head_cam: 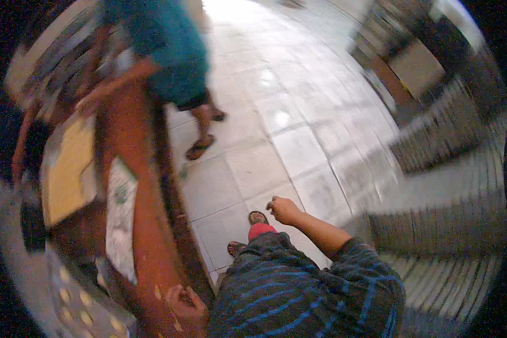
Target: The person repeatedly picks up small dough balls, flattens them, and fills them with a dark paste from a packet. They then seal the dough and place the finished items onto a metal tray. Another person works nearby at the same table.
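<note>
My right hand point(284, 210) hangs in the air over the tiled floor, its fingers curled; nothing shows in it, though the inside of the grip is hidden. At the lower edge of the view, my left hand point(186, 301) is beside or over the near end of a reddish-brown tabletop point(152, 236). Its fingers are loosely bent with a gap at the thumb, and I see nothing held. Blur hides whether it touches the table. Farther along lies a pale printed sheet or packet point(121, 219). Past it is a yellow, flat panel-like thing point(69, 169).
Another person point(169, 55) stands at the far left, an arm reaching over the table. Pale floor tiles point(253, 169) run ahead. Blurred stacks of thin, flat material point(439, 126) line the right side. A grey tray-like thing with round yellowish spots point(82, 300) lies lower left.
</note>
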Demonstrator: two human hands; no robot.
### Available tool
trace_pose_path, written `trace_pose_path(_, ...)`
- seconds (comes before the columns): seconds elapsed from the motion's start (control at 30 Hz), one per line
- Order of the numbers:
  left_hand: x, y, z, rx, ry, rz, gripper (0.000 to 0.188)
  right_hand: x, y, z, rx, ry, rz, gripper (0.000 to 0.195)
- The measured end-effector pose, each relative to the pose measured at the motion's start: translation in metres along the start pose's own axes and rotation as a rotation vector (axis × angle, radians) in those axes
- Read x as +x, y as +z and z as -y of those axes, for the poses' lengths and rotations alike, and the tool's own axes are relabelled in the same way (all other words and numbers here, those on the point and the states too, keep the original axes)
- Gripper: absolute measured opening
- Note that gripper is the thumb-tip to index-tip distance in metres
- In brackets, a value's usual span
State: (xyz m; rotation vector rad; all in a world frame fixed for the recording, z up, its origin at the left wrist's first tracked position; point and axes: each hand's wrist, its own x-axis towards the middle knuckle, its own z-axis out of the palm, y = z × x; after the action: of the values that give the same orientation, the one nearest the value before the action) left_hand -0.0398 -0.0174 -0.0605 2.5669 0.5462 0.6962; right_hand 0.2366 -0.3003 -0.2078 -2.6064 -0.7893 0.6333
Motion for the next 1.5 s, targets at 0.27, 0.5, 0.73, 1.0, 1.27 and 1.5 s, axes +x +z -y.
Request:
trace_pose_path(0.27,0.081,0.081,-0.087,-0.163,0.291,0.494,0.016,-0.283,0.12,-0.159,0.34,1.244,-0.059,0.023)
trace_pose_path(0.5,0.064,0.186,-0.221,-0.43,0.384,0.866,0.014,-0.386,0.139,-0.183,0.548,1.462,-0.359,0.022)
trace_pose_path(0.73,0.025,0.281,-0.304,-0.204,0.536,1.239,0.011,-0.422,0.206,-0.279,0.788,1.665,-0.276,0.034)
trace_pose_path(1.0,-0.038,0.345,-0.166,0.233,0.136,1.575,0.037,-0.282,0.373,-0.458,1.024,1.672,-0.16,0.048)
trace_pose_path(1.27,-0.05,0.307,-0.083,0.594,-0.694,1.52,0.039,-0.188,0.46,-0.557,1.199,2.02,-0.236,0.081)
trace_pose_path(1.5,-0.043,0.316,-0.086,0.617,-0.739,1.493,0.041,-0.214,0.506,-0.536,0.604,1.939,-0.613,0.028)
